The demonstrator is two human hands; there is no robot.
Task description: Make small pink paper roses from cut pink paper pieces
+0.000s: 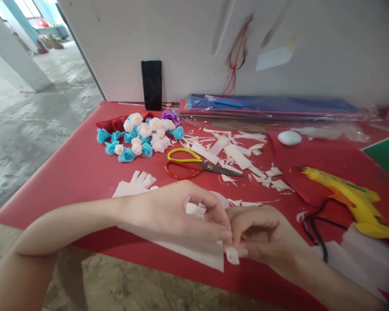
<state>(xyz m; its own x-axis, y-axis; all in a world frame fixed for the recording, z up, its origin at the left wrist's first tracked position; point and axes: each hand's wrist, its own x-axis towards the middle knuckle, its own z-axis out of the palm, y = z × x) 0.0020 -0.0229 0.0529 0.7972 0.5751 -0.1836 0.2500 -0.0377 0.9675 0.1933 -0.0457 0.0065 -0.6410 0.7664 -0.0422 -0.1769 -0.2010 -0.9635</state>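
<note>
My left hand (178, 211) and my right hand (266, 233) meet at the front edge of the red table (71, 172). Both pinch a strip of pale pink crepe paper (197, 252) that hangs over the table's edge; its end (231, 255) is rolled between the fingertips of both hands. A fringed piece of the same paper (134, 185) lies just behind my left wrist.
A heap of small blue, pink, red and purple paper roses (139, 136) sits at the back left. Scissors with yellow and red handles (194, 166) lie among paper scraps (236, 155). A yellow glue gun (353, 201) lies right. A white foam ball (289, 138), packed paper sheets (269, 106) and a black box (151, 84) stand by the wall.
</note>
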